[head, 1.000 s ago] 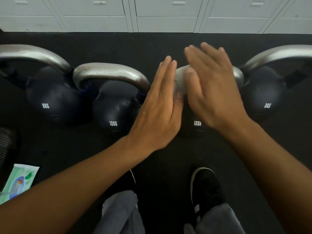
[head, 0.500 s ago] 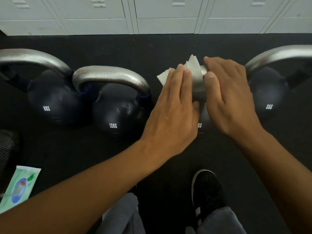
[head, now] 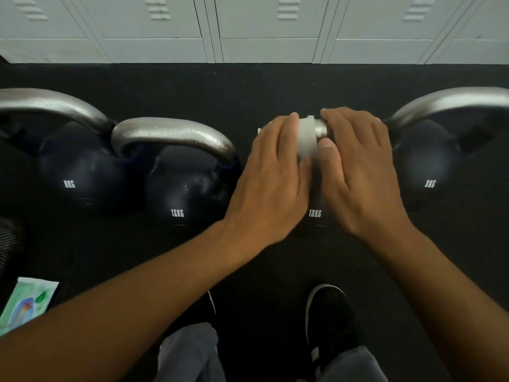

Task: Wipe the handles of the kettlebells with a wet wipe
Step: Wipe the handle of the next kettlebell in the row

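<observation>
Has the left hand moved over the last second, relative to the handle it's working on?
Yes. The left hand has gone from flat and upright beside the 12KG kettlebell's handle to curled over it, pressing the wet wipe around the bar.

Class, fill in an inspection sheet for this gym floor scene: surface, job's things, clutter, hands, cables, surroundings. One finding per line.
Surface: black floor mat.
Job's things: four dark kettlebells in a row, marked 8KG, 12KG, 12KG, 8KG; white wet wipe wrapped round the third kettlebell handle.
Clutter: green wipes packet on the floor, lower left.
Hands: left hand curled over the wipe; right hand grips the same handle beside it.
Cables: nothing seen.
Surroundings: pale lockers behind; person's black shoe below.
</observation>
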Demonstrator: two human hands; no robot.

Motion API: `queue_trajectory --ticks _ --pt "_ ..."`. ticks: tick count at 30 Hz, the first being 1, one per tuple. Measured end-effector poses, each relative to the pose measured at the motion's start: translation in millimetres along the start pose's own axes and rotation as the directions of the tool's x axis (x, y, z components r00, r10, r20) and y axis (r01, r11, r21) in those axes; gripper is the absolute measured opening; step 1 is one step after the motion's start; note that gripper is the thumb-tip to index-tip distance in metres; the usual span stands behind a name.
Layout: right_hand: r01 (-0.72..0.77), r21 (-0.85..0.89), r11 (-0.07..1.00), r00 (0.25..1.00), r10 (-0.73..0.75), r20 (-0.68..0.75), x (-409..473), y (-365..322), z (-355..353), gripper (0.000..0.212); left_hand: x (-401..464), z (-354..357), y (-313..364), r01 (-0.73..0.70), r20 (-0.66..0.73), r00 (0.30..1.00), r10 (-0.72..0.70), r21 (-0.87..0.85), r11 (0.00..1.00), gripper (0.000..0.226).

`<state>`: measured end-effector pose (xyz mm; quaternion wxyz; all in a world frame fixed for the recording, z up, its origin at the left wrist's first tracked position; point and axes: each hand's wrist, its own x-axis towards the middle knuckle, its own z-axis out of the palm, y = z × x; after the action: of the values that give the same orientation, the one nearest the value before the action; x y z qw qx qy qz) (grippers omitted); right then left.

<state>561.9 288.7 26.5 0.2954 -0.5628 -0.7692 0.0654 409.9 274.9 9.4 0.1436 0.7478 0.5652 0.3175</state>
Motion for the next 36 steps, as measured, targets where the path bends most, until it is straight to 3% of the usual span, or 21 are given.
queue_trajectory --ticks 7,15,20,23,36 --pt "-0.010 0.004 1.000 1.000 0.010 0.002 -1 -1 0 0.048 -20 10 3 -0.008 0.000 1.000 0.008 0.019 1.000 0.070" --pt "-0.021 0.020 1.000 1.000 0.020 0.015 -1 -2 -3 0.052 13 4 -10 0.087 -0.022 0.996 -0.091 -0.152 0.985 0.060" --pt "-0.011 0.014 1.000 1.000 0.011 0.019 -2 0 -3 0.050 -27 14 5 0.171 0.078 0.984 -0.158 -0.230 0.958 0.071" --pt "-0.005 0.011 1.000 1.000 0.005 0.020 -2 0 -4 0.051 -41 18 11 0.145 0.108 0.986 -0.125 -0.209 0.967 0.072" --pt "-0.026 0.016 1.000 1.000 0.026 0.011 -4 -2 -4 0.053 6 0 -12 0.238 0.110 0.971 -0.214 -0.304 0.922 0.073"
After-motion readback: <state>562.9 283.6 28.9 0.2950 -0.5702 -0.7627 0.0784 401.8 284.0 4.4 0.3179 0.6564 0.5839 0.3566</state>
